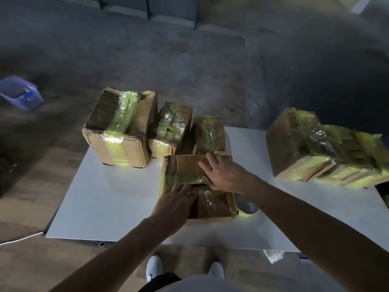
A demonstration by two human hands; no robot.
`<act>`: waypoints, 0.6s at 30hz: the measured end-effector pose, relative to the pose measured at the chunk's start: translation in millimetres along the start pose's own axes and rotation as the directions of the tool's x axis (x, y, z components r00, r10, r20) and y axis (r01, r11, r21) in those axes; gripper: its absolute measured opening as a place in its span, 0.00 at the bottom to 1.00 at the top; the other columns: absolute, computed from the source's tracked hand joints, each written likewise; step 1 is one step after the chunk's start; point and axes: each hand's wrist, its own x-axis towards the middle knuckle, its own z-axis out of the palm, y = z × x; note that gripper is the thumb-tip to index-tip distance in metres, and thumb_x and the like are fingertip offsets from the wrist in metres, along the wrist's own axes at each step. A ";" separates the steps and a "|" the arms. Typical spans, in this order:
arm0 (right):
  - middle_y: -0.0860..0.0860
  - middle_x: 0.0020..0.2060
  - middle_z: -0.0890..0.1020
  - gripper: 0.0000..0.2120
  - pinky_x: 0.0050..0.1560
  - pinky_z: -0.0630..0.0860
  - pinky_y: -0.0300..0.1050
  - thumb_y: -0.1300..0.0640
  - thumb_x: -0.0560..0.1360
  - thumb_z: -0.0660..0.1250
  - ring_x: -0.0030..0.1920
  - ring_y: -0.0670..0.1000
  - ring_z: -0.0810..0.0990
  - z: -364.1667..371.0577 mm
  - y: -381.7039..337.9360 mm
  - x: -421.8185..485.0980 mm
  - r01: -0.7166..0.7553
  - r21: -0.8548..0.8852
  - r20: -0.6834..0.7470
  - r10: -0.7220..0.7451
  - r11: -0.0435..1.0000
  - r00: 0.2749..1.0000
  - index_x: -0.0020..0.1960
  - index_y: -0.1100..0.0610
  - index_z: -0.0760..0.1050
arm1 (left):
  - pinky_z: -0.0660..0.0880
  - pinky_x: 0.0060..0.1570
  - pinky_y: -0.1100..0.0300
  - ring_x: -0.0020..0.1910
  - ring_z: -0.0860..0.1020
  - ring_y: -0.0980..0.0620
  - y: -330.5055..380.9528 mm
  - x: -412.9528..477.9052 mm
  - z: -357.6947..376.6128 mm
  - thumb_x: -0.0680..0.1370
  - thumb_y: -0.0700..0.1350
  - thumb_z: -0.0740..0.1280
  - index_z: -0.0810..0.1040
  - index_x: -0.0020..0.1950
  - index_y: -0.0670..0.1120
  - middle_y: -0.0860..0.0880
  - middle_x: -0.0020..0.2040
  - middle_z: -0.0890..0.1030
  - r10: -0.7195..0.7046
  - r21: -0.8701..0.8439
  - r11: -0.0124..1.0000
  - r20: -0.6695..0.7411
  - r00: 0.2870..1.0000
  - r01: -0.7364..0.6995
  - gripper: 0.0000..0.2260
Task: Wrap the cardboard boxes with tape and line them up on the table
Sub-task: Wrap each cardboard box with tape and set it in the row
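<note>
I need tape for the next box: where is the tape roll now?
Head view: the tape roll lies on the white table, just right of the nearest box, partly under the right forearm.

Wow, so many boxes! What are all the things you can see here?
row boxes: 3, brown with yellow-green tape, table's far left edge
middle box: 1, brown, taped, table centre under both hands
box pile: count unclear, brown and yellow, table's right
round thing, likely tape roll: 1, grey, right of middle box
table: 1, white, centre
basket: 1, purple, floor left
shoes: 2, white, bottom
left hand: 1, touching middle box's near side
right hand: 1, flat on middle box's top
</note>
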 end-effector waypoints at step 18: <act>0.51 0.63 0.68 0.25 0.59 0.70 0.60 0.44 0.72 0.71 0.63 0.56 0.69 15.9 13.2 7.8 -0.081 0.344 -0.209 0.160 0.935 0.965 0.66 0.48 0.68 | 0.80 0.48 0.52 0.52 0.81 0.45 10.2 -12.5 -5.1 0.65 0.49 0.77 0.83 0.56 0.48 0.47 0.59 0.81 0.008 0.006 1.000 -0.135 0.991 -0.007 0.20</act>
